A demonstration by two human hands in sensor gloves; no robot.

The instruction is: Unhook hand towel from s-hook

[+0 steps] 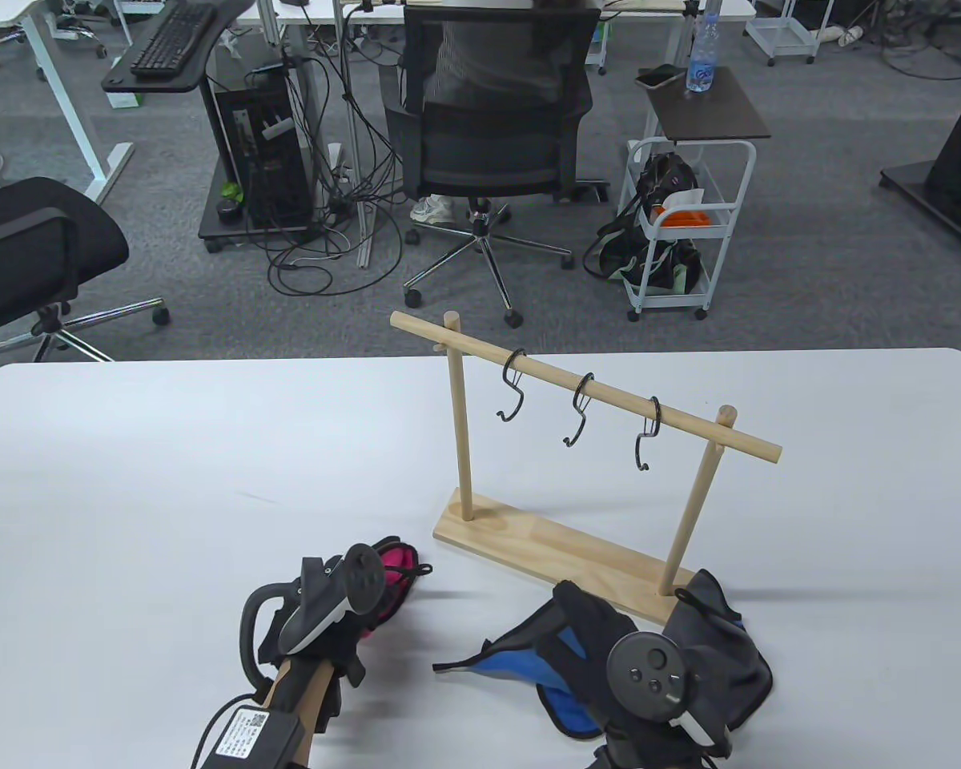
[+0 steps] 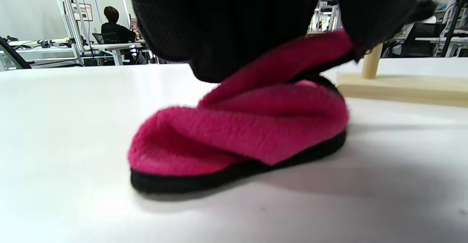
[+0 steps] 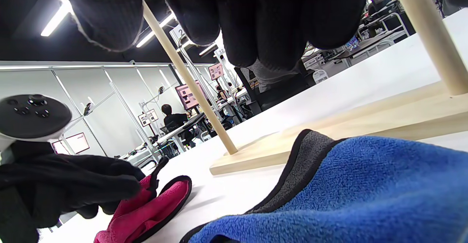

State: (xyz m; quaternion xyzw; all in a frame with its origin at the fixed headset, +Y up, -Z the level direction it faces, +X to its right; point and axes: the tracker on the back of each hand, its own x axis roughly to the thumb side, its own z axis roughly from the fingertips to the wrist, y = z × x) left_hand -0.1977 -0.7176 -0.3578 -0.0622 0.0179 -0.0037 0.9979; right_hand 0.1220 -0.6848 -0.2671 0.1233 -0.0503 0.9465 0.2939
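Since all three hooks (image 1: 580, 408) on the rack (image 1: 560, 448) hang bare, I judge the unhooking done. My left hand (image 1: 320, 617) pinches the pink towel (image 2: 241, 126) lying left of the rack; my right hand (image 1: 649, 673) rests on the blue towel (image 3: 340, 188) before it, grip unclear.

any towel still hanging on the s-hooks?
No: in the table view all three s-hooks hang bare, while the pink towel and blue towel lie on the table.
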